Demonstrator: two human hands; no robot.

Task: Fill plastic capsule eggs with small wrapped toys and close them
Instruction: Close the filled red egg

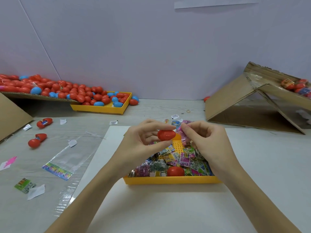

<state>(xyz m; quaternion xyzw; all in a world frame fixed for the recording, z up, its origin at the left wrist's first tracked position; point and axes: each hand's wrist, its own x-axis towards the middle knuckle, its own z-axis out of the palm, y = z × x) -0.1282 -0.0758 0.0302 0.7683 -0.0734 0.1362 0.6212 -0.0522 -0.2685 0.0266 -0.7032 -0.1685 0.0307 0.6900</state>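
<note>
Grey worktable (pixel 168 106), yellow tray (pixel 168 180) of wrapped toys (pixel 176 161): left hand (pixel 143 140) grips red capsule egg (pixel 165 135) above it, right hand (pixel 204 137) pinches pink toy packet (pixel 180 131) at its mouth; egg likely light, rigid, slick, best held round its middle.

No legible text can be made out. Print and barcode-like marks are seen on the toy wrappers (pixel 170 161) in the yellow tray (pixel 171 180), on the colourful header of the clear bag (pixel 57 171) and on small white slips (pixel 175 116) on the tabletop (pixel 262 162), but all too blurred/small to be read.
</note>
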